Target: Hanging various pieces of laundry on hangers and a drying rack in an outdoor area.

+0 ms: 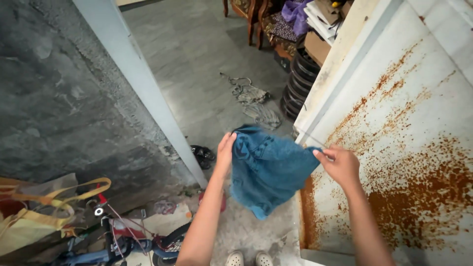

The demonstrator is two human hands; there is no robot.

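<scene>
At the far left, well away from the blue denim garment (pixel 266 170), a yellow bag (pixel 34 216) is seen against the rough grey wall (pixel 64 98), and beside it a small bicycle (pixel 123 236) with a red-tipped handlebar lies below the garment's left side. A pale post (pixel 143 93) runs diagonally between the wall and the garment. A dark pair of sandals (pixel 203 156) is set on the floor just left of the garment, and grey rags (pixel 253 103) lie on the concrete above it.

The garment is held up in the air, spread between both hands. Its left edge is gripped by the left hand (pixel 225 153), whose fingers are closed on the fabric with the thumb behind. Its right corner is pinched by the right hand (pixel 340 165), fingers drawn together and clamped on the cloth, next to a thin wire (pixel 310 138) stretched there. Right of the garment a rusted white metal panel (pixel 409 148) is seen, and stacked dark rings (pixel 298 83) above it.

For the cloth to be kept spread well, an even pull from both edges would be judged best, with the fabric kept off the rust stains and clear of the floor.
</scene>
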